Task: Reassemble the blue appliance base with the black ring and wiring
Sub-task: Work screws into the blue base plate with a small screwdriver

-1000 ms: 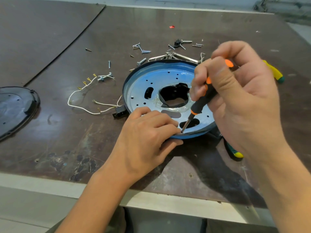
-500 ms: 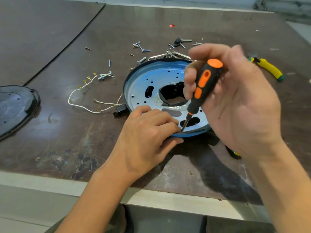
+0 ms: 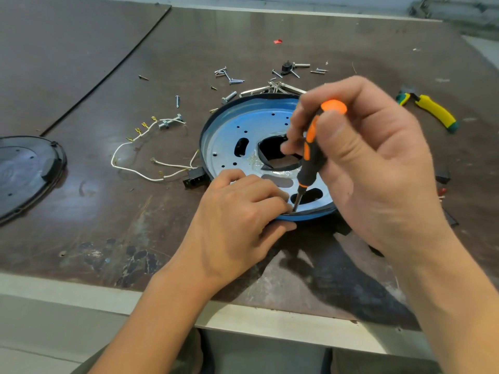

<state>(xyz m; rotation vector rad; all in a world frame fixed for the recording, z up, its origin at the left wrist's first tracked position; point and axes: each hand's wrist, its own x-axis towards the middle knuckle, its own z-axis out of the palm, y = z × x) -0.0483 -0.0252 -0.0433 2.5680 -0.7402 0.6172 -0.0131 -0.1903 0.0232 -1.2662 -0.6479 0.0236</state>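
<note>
- The blue base [image 3: 237,125] lies at the middle of the counter [image 3: 81,217] like a shallow dish, open side up, its floor pierced with small holes and dark slots.
- Inside it, a black ring [image 3: 263,161] curves round the central opening, over a patch of clear shiny film.
- The left grip [image 3: 237,214] pinches the base's rim at 6 o'clock, fingers curled inside and thumb outside.
- The right grip [image 3: 372,163] is closed round a black and orange screwdriver [image 3: 310,157], held nearly upright, its tip down at the rim just beside the left fingertips.
- At 9 o'clock of the base a black connector [image 3: 195,178] touches the rim; white wiring [image 3: 135,171] with brass terminals trails from it over the counter.
- Loose screws [image 3: 229,76] and metal pins are scattered at 12 o'clock, with a red scrap [image 3: 277,41] farther off.
- Yellow-handled pliers [image 3: 432,112] lie at 2 o'clock, and a black cover [image 3: 29,168] far out at 9 o'clock.
- The counter is dark brown, scuffed and stained, with a pale metal front edge.
</note>
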